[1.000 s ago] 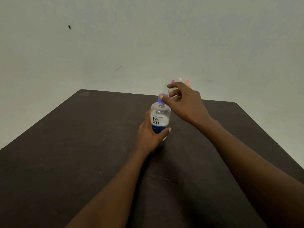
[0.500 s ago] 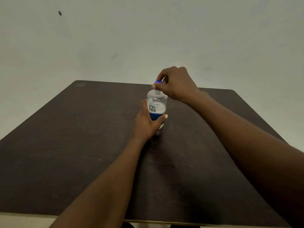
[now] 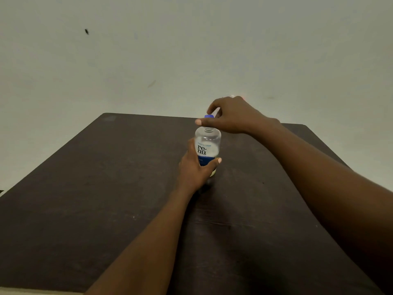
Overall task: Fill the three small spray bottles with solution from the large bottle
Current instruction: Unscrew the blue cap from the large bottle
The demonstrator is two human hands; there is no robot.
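Note:
The large clear bottle [image 3: 207,143] with a white and blue "re-nu" label stands upright near the middle of the dark table [image 3: 106,188]. My left hand [image 3: 194,169] is wrapped around its lower half. My right hand [image 3: 232,116] sits over the top, thumb and fingers pinching the blue cap [image 3: 209,116]. The small spray bottles are almost fully hidden behind my right hand; only faint pale and pink tips [image 3: 232,96] show above my knuckles at the far table edge.
A plain pale wall [image 3: 191,50] rises right behind the table's far edge. The table's near edge runs along the bottom left of the view.
My right hand went from hovering open above the cap to closing on it. The spray bottle tops, seen a second ago, are now covered by that hand. The camera shifted a little.

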